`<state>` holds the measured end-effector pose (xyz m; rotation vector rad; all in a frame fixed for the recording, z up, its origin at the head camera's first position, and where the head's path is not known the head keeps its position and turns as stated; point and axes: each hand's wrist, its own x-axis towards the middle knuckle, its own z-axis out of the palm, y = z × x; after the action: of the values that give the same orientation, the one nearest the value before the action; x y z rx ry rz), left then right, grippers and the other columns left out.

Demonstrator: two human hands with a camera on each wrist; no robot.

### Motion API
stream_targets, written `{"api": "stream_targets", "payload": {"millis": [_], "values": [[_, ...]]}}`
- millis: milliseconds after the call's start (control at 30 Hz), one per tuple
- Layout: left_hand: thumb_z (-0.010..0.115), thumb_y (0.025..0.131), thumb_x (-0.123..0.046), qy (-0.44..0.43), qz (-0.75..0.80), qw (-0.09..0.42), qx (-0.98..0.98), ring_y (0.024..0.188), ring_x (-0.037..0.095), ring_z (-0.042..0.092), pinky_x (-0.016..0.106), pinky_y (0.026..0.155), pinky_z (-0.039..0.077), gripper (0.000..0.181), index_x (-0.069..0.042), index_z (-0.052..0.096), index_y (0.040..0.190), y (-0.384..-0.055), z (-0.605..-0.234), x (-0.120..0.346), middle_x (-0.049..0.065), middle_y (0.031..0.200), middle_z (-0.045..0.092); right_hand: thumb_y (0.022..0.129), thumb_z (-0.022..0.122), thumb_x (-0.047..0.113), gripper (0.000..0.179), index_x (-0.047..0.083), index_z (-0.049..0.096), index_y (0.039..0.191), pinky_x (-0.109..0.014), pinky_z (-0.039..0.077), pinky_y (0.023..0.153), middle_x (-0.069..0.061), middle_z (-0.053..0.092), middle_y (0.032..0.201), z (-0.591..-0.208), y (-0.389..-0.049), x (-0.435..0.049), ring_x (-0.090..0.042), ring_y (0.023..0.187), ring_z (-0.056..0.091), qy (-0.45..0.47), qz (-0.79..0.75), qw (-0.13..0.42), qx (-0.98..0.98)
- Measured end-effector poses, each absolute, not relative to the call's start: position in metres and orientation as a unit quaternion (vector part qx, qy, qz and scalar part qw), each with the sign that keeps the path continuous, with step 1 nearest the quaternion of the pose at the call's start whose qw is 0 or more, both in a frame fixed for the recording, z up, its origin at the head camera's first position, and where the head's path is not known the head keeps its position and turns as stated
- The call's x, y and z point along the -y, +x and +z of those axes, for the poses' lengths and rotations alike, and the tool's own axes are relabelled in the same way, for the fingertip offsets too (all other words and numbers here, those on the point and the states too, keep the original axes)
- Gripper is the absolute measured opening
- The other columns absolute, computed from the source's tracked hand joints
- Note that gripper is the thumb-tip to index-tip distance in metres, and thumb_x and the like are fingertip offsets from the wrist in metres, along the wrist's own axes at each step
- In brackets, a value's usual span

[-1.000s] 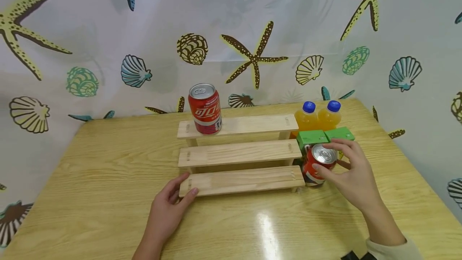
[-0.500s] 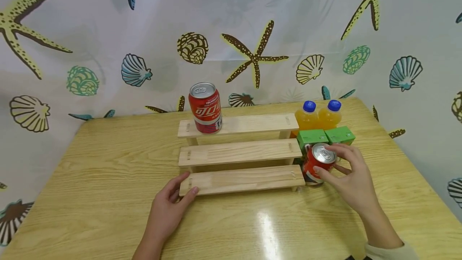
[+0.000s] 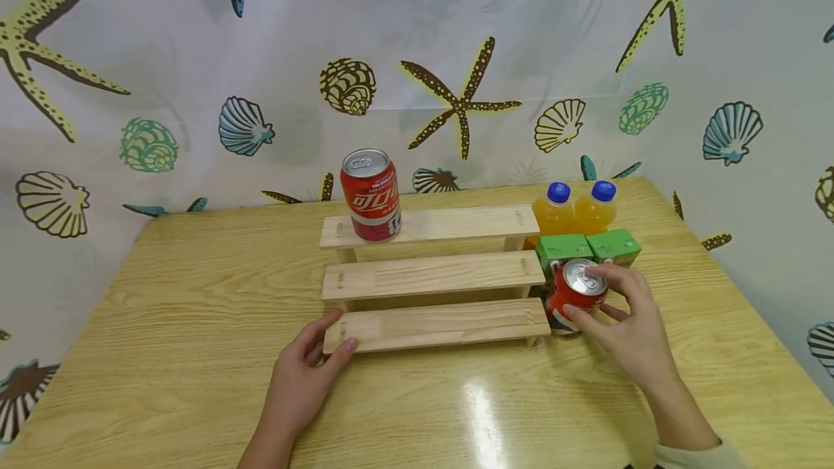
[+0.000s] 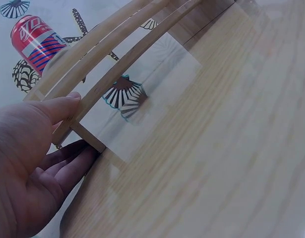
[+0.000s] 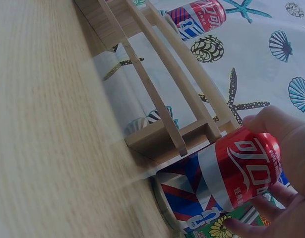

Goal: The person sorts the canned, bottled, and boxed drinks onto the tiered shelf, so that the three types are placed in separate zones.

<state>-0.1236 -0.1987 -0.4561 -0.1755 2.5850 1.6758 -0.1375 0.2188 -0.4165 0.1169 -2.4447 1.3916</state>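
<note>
A three-step wooden rack (image 3: 443,324) stands on the table. At the left end of its lowest step, my left hand (image 3: 302,375) grips the board, thumb on top and fingers below, as the left wrist view confirms. My right hand (image 3: 632,331) holds a red Coca-Cola can (image 3: 564,302) by its upper part, beside the rack's right end. The can is upright; in the right wrist view its base appears at the tabletop. Another red cola can (image 3: 373,201) stands on the left of the top step.
Behind the held can are two green drink cartons (image 3: 564,246). Farther back stand two orange juice bottles (image 3: 554,216) with blue caps. A cloth (image 3: 280,42) printed with shells and starfish hangs behind the wooden table (image 3: 195,310).
My right hand has shifted slightly left and its fingers have drawn in around the can. The left hand, the rack and the other can look the same.
</note>
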Motion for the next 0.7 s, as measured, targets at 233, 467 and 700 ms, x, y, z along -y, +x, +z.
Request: {"api": "stream_targets", "payload": {"millis": [233,467,700], "values": [[0.072,0.088,-0.052,-0.063,0.546,0.026,-0.835,0.144,0.031,0.041,0.047,0.116,0.039,0.064,-0.027,0.053,0.144,-0.1228,-0.4552,0.1975,0.006,0.159,0.039,0.082,0.083,0.008,0.062,0.007,0.052,0.135,-0.035,0.057,0.090,-0.007,0.042,0.133,-0.4197,-0.1371,-0.2157,-0.015,0.119,0.048,0.032,0.498,0.137,0.856],[0.072,0.087,-0.054,-0.067,0.545,0.028,-0.835,0.146,0.032,0.038,0.046,0.115,0.039,0.067,-0.027,0.052,0.144,-0.1220,-0.4557,0.2003,0.004,0.159,0.039,0.083,0.082,0.005,0.069,0.004,0.044,0.140,-0.065,0.050,0.094,-0.019,0.033,0.150,-0.4239,-0.1367,-0.2119,-0.040,0.131,0.044,0.039,0.529,0.123,0.839],[0.073,0.087,-0.051,-0.067,0.549,0.028,-0.833,0.145,0.031,0.040,0.046,0.115,0.040,0.064,-0.027,0.053,0.143,-0.1219,-0.4564,0.1982,0.001,0.157,0.042,0.082,0.081,0.002,0.076,0.005,0.039,0.145,-0.067,0.050,0.093,-0.018,0.034,0.149,-0.4261,-0.1343,-0.2113,-0.037,0.130,0.043,0.038,0.529,0.123,0.839]]}}
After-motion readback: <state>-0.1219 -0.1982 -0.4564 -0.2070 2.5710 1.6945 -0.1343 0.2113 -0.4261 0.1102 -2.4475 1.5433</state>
